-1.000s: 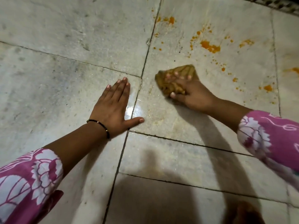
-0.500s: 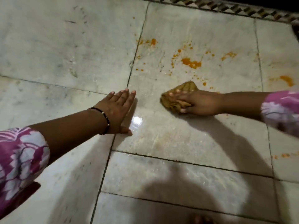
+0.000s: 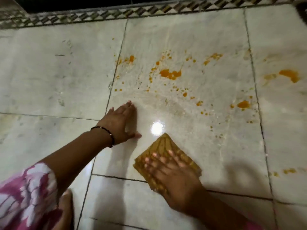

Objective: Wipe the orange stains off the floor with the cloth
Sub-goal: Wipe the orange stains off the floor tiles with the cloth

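The right hand lies palm-down on the folded, mustard-brown cloth, its spread fingers pressing the fabric flat against the floor rather than curling around it; the fingers appear motion-blurred. The cloth projects beyond the fingertips as a pointed corner and sits astride a dark grout line, near the viewer's edge of the large pale tile. The left hand rests flat on the same tile, just beside the cloth but apart from it, fingers extended and together, thumb splayed toward the cloth, holding nothing; a thin black bracelet circles its wrist, and a pink-and-white patterned sleeve covers the forearm. The orange stains lie well beyond the cloth: a large blot at centre, scattered droplets around it, and further patches to the right, one on the neighbouring tile. A bright reflection glints on the glossy surface between hand and cloth. A patterned border strip edges the far side of the floor, with darkness behind it.
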A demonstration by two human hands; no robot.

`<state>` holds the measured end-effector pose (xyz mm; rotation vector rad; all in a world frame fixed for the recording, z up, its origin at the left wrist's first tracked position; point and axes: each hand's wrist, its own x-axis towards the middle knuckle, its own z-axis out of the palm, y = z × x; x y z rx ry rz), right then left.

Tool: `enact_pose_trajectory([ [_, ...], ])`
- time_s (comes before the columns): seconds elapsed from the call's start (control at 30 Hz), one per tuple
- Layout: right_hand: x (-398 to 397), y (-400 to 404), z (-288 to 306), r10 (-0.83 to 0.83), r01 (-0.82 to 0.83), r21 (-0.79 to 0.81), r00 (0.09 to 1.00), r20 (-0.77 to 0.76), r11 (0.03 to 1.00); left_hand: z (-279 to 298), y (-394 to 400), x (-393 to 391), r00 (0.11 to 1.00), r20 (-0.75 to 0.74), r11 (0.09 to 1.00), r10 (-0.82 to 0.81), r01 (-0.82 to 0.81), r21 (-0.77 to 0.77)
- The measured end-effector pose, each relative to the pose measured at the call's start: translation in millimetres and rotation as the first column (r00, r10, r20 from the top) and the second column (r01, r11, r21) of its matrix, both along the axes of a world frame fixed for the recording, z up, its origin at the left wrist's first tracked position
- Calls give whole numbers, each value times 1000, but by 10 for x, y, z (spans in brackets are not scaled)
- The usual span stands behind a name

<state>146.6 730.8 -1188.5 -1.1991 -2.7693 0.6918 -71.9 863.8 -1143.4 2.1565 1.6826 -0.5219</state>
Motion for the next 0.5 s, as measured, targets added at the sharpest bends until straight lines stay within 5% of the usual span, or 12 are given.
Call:
enact_pose_trajectory([
  [0.07, 284, -188, 0, -2, 1, 26, 1000, 30, 1000, -48, -126, 257, 990, 120, 993, -71, 60, 97],
  [0.27, 1327, -63, 115, -91, 81, 54, 973, 213, 995, -407, -365, 728, 949, 175, 957, -262, 232, 177],
  [0.5, 586, 505, 18, -317, 277, 191, 921, 226, 942, -529, -389, 571, 926, 181, 930, -330, 286, 231],
])
